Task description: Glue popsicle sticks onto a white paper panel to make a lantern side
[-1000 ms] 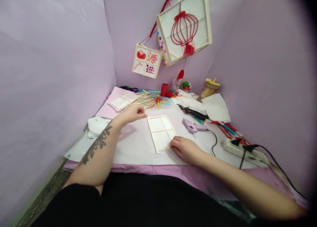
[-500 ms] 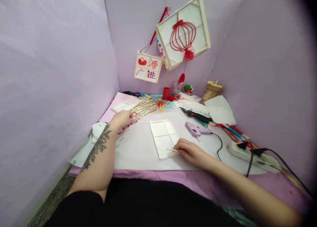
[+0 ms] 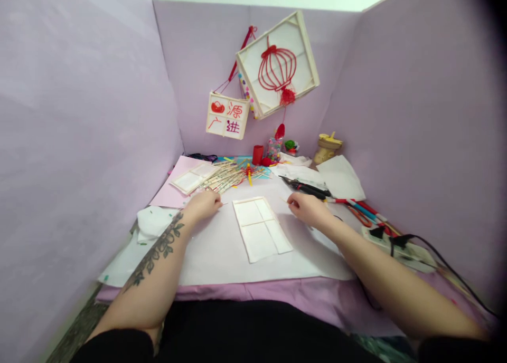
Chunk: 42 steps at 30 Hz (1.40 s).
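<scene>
Left hand [image 3: 204, 206]: fingers curled loosely, knuckles up, resting on the white paper sheet [image 3: 222, 247] just below the pile of thin wooden sticks [image 3: 225, 174]; can't tell if it grips one. Right hand [image 3: 309, 210]: fingertips pinched on a thin wooden stick [image 3: 283, 199]. White rectangular stick-framed paper panel [image 3: 259, 228] lies flat between both hands, touched by neither.

small hanging panel [image 3: 227, 118], red characters 源, 广, 进
</scene>
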### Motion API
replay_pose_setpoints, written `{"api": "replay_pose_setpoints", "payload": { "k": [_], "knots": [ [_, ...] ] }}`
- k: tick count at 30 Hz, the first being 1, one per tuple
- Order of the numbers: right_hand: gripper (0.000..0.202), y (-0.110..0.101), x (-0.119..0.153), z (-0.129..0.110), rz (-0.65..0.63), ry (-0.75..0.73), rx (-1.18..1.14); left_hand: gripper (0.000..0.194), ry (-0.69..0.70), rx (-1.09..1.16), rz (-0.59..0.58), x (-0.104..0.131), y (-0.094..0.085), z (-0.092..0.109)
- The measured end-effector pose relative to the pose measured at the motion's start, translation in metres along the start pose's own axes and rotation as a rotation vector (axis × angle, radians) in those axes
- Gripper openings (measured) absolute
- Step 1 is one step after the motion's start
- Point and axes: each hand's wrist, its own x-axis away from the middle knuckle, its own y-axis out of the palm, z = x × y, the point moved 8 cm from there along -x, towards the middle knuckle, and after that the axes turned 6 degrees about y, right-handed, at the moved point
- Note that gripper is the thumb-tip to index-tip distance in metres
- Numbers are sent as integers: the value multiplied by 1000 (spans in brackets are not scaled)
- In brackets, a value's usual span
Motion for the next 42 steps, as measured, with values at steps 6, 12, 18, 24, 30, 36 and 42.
{"api": "replay_pose_setpoints", "payload": {
  "k": [6,12,18,24,30,36,42],
  "knots": [
    [30,24,-16,-4,28,-85,55,23,177,5,35,-6,11,25],
    [24,22,-6,-21,47,-317,-135,24,236,24,68,-3,6,34],
    [19,24,-24,-26,-21,-187,-109,23,256,36,55,-4,9,35],
    [16,43,-47,-28,-257,-45,-47,23,238,54,63,-4,9,29],
    [19,58,-56,-27,-325,21,-9,22,209,63,64,-3,6,28],
    [23,60,-64,-31,-360,27,117,22,214,64,56,-2,4,30],
    [21,53,-73,-34,-365,15,221,22,218,61,55,-1,3,31]
  ]
}}
